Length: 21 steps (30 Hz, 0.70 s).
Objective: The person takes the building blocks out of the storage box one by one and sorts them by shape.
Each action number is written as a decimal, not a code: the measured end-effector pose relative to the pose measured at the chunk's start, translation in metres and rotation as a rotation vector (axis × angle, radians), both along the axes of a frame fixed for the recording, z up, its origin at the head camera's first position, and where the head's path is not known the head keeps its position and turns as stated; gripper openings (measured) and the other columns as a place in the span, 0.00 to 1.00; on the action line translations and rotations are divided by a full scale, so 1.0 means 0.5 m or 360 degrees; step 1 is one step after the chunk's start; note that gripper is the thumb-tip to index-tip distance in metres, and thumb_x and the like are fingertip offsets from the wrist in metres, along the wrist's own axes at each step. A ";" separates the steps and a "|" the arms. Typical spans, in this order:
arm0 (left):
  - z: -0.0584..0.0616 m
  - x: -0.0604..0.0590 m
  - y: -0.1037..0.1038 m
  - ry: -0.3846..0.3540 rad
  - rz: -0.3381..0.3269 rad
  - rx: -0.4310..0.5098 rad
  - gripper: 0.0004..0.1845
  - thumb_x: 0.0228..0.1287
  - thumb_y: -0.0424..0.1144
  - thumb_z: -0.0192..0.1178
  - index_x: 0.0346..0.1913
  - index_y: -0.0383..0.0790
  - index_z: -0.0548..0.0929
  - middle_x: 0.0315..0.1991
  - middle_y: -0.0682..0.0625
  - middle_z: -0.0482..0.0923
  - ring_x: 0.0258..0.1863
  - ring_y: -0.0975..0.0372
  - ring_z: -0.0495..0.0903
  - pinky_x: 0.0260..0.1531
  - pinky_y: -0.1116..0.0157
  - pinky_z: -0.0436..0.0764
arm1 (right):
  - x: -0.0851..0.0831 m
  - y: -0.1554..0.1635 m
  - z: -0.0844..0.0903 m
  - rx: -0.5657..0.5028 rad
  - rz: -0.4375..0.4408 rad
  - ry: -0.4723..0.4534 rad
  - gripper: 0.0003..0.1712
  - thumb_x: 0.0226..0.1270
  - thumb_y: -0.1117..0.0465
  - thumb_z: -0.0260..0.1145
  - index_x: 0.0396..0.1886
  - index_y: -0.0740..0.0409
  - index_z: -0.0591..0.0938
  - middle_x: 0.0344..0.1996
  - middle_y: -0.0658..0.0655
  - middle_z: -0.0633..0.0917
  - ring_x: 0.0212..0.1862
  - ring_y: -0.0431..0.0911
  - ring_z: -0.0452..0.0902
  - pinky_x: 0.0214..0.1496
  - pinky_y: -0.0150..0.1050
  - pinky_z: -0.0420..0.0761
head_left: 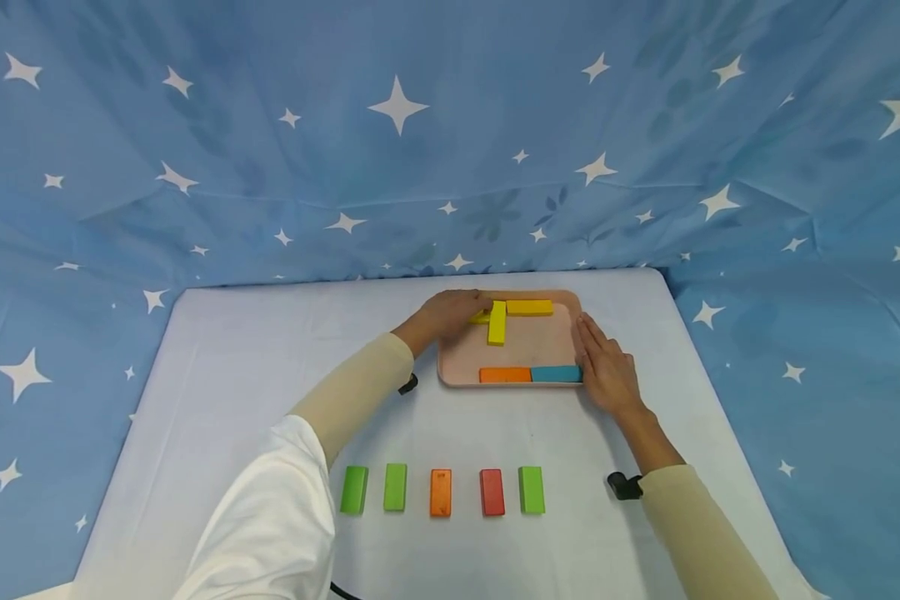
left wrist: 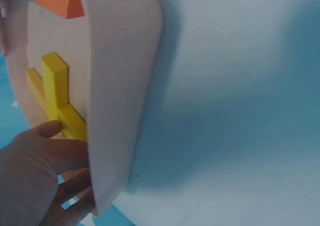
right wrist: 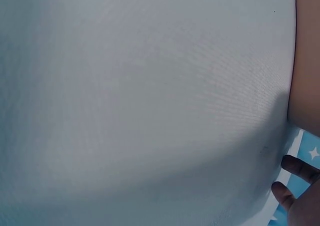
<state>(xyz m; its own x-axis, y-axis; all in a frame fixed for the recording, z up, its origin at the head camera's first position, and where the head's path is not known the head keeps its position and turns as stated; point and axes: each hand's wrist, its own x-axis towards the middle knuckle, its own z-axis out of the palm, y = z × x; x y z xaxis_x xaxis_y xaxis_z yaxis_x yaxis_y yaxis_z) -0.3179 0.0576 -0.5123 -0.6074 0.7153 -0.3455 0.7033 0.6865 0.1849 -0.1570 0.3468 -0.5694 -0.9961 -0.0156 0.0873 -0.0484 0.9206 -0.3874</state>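
In the head view my left hand [head_left: 453, 312] reaches over the back left corner of a shallow pink tray [head_left: 540, 346]. Its thumb and index finger pinch a yellow block [left wrist: 74, 121], partly hidden by the hand. A second yellow block [head_left: 497, 323] points toward the front of the tray, right at my fingertips. Along the back wall lies a third yellow block [head_left: 528, 307]. My right hand [head_left: 609, 367] rests against the tray's right side, fingers straight. Inside the front wall an orange block [head_left: 505, 375] and a blue block [head_left: 557, 374] lie end to end.
In front of the tray stands a spaced row on the white tabletop [head_left: 255, 350]: a dark green block [head_left: 354, 490], light green blocks [head_left: 395, 487] [head_left: 531, 489], an orange block [head_left: 440, 492] and a red block [head_left: 492, 492]. A blue star-patterned curtain [head_left: 307, 167] surrounds the table.
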 end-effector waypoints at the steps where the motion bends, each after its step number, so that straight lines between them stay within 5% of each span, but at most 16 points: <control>1: -0.003 0.002 -0.002 0.0004 -0.0010 -0.0003 0.20 0.82 0.34 0.50 0.69 0.54 0.72 0.72 0.48 0.72 0.65 0.54 0.76 0.72 0.54 0.72 | 0.003 -0.002 -0.001 -0.0003 0.0003 0.0000 0.33 0.84 0.60 0.48 0.84 0.55 0.57 0.84 0.54 0.56 0.56 0.62 0.74 0.52 0.63 0.73; 7: -0.026 0.022 0.006 -0.0033 -0.0100 0.0083 0.20 0.82 0.34 0.50 0.70 0.53 0.71 0.69 0.46 0.72 0.61 0.54 0.77 0.71 0.56 0.73 | 0.035 0.005 -0.013 0.0024 -0.0028 -0.0042 0.33 0.84 0.61 0.48 0.84 0.56 0.56 0.84 0.55 0.57 0.56 0.63 0.74 0.50 0.63 0.73; 11: -0.023 0.034 0.002 -0.0013 -0.0068 0.0136 0.27 0.78 0.31 0.56 0.74 0.58 0.70 0.71 0.45 0.69 0.62 0.53 0.76 0.70 0.54 0.74 | 0.037 0.007 -0.016 0.0024 -0.0001 -0.0020 0.33 0.84 0.61 0.48 0.84 0.57 0.56 0.84 0.55 0.56 0.56 0.63 0.74 0.49 0.63 0.73; 16: 0.021 0.038 -0.021 -0.0020 0.0048 0.0252 0.37 0.71 0.28 0.62 0.77 0.64 0.68 0.69 0.44 0.67 0.60 0.53 0.75 0.58 0.53 0.82 | 0.015 -0.003 -0.011 0.0013 0.0018 -0.0005 0.33 0.85 0.60 0.48 0.84 0.56 0.55 0.84 0.55 0.55 0.56 0.63 0.73 0.49 0.63 0.73; 21: 0.092 0.064 -0.062 -0.0024 0.0188 0.0402 0.31 0.75 0.36 0.61 0.76 0.62 0.70 0.58 0.45 0.70 0.49 0.55 0.74 0.48 0.57 0.82 | -0.005 -0.007 -0.005 0.0023 0.0004 -0.0015 0.34 0.85 0.60 0.47 0.85 0.55 0.54 0.85 0.54 0.54 0.57 0.64 0.72 0.49 0.63 0.72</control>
